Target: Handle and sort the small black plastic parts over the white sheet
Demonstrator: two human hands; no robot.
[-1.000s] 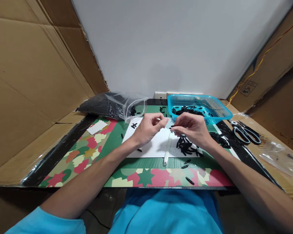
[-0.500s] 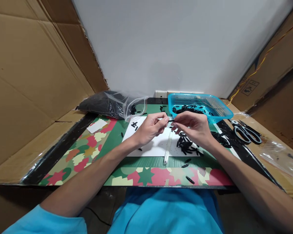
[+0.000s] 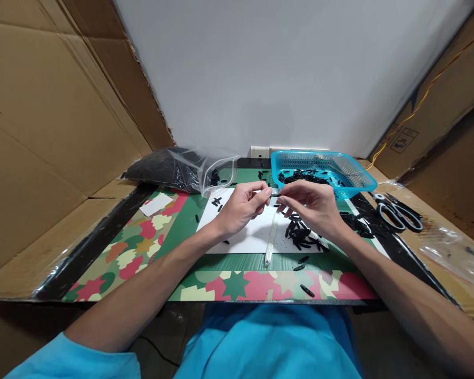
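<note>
Between my two hands, a small black elongated piece (image 3: 275, 195) is pinched at both ends. My left hand (image 3: 247, 204) grips one end with thumb and forefinger. The other end sits in the fingertips of my right hand (image 3: 310, 204), whose palm arches over the work. Below lies a white sheet (image 3: 248, 237) with a heap of similar black pieces (image 3: 300, 234) on its right part and a few at its upper left. A pale, clear-wrapped strip (image 3: 271, 239) runs across the sheet under the hands. The exact shape of the held piece is too small to make out.
A blue plastic basket (image 3: 363, 181) with black pieces inside stands at the back right. A zip bag full of black material (image 3: 166, 169) lies at the back left. Scissors (image 3: 398, 216) and a clear bag (image 3: 452, 252) rest at the right, between cardboard walls (image 3: 59, 105).
Both hands stay almost in place, still pinching the black piece. The view has shifted very slightly; nothing else has visibly moved.
</note>
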